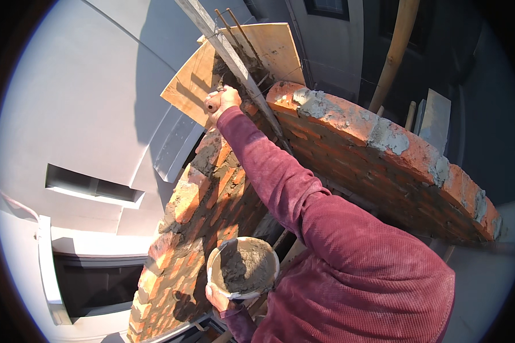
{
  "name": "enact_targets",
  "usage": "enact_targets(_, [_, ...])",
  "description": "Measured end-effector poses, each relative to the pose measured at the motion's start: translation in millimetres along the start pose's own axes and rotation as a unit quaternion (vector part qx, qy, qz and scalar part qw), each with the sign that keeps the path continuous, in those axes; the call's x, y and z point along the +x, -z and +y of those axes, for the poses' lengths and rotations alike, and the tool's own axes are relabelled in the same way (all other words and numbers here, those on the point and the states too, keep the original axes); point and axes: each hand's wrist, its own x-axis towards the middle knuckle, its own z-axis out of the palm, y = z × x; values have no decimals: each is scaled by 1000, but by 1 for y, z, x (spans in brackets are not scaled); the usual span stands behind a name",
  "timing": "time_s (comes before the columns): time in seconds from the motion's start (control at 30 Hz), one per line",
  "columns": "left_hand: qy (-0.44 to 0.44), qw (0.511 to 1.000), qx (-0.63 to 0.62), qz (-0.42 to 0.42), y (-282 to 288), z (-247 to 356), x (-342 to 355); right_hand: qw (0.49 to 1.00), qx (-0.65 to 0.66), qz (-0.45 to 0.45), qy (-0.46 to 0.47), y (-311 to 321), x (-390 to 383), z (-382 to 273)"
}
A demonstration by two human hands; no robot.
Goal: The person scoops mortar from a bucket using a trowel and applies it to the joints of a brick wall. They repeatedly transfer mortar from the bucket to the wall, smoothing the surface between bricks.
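Observation:
My right hand is reached out to the far corner, wrapped round the rounded wooden handle of a tool that looks like a trowel. Its metal end points away from me into the shaded gap between two plywood boards, mostly hidden by the hand and shadow. Thin rusty steel bars stick up out of that gap. Close to my body, my left hand grips the lower left side of a pale round bowl. Wet grey mortar lies in the bowl, piled unevenly.
Brick walls run on both sides: the left one below my right arm, the right one topped with patches of dried mortar. A long straight bar slants across the corner. A wooden pole stands behind the right wall; a pale building is at left.

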Motion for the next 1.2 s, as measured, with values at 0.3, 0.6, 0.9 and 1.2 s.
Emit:
enact_targets(0.3, [65, 994, -91, 14, 18, 12, -2, 800, -542, -216, -140, 111, -201, -44])
enact_targets(0.6, [29, 996, -72, -53, -21, 75, 20, -94, -878, -464, -71, 241, -219, -32])
enact_targets(0.9, [-70, 994, -27, -75, -39, 94, 25, -129, -841, -523, -55, 247, -242, -15])
enact_targets(1.2, [-109, 988, 31, -101, -65, 97, 17, -86, -861, -463, -190, 229, -205, -51])
